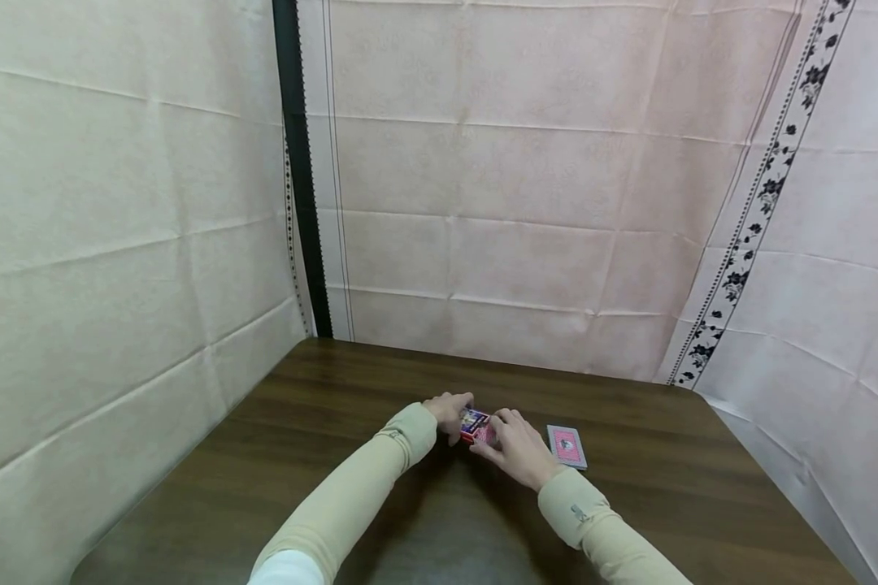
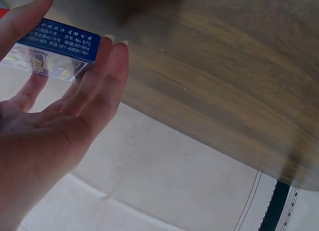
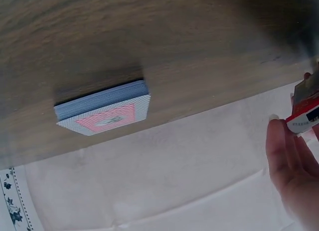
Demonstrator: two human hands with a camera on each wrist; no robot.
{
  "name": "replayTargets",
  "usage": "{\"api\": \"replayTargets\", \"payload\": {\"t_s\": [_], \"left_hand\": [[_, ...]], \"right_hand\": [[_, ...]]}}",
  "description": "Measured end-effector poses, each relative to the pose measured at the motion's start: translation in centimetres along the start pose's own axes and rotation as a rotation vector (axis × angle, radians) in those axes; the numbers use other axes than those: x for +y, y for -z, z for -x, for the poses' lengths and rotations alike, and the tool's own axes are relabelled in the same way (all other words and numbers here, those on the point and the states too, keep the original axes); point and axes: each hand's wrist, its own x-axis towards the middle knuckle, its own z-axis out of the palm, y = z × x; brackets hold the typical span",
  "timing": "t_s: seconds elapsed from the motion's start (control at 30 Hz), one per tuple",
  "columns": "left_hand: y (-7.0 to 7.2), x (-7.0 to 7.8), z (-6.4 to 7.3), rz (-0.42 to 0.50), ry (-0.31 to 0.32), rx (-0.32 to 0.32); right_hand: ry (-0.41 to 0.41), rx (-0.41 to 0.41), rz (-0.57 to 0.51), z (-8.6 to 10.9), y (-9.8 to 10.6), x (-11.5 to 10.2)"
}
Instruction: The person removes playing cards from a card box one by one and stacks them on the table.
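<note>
A small playing card box (image 1: pixel 474 424) with a dark printed top and red edges is held between both hands over the far half of the table. My left hand (image 1: pixel 449 413) grips its left end, thumb on one side and fingers on the other. The left wrist view shows the box's blue end panel (image 2: pixel 75 40) with white print and a clear plastic face. My right hand (image 1: pixel 518 448) holds the right end, where red and white edges (image 3: pixel 301 120) show by its fingers. Beside the right hand lies a squared deck of cards (image 1: pixel 567 447), its top back pink with a pale border.
The brown wooden table (image 1: pixel 300 487) spreads around both arms. Pale creased cloth (image 1: pixel 519 179) hangs behind it and at both sides, with a dark vertical strip (image 1: pixel 303 162) at the back left corner and a black floral band (image 1: pixel 768 195) on the right.
</note>
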Motion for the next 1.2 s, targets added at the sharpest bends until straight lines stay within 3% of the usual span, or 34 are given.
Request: {"api": "replayTargets", "payload": {"t_s": [0.4,0.63,0.9,1.07,1.2], "left_hand": [[-0.1,-1.1,-0.2,-0.005,0.052,0.023],[-0.4,-0.8,-0.5,-0.003,0.048,0.011],[-0.1,-1.4,-0.5,0.047,0.081,0.043],[0.0,-1.8,-0.6,0.118,0.089,0.037],[0.1,-1.9,-0.6,0.144,0.099,0.024]], "right_hand": [[-0.012,-0.033,0.054,0.2,0.6,0.0],[-0.069,-0.092,-0.012,0.2,0.7,0.1],[-0.111,0.0,-0.02,0.8,1.1,2.3],[-0.217,0.085,-0.026,1.3,1.5,4.1],[-0.352,0.109,0.044,1.9,1.5,5.6]]}}
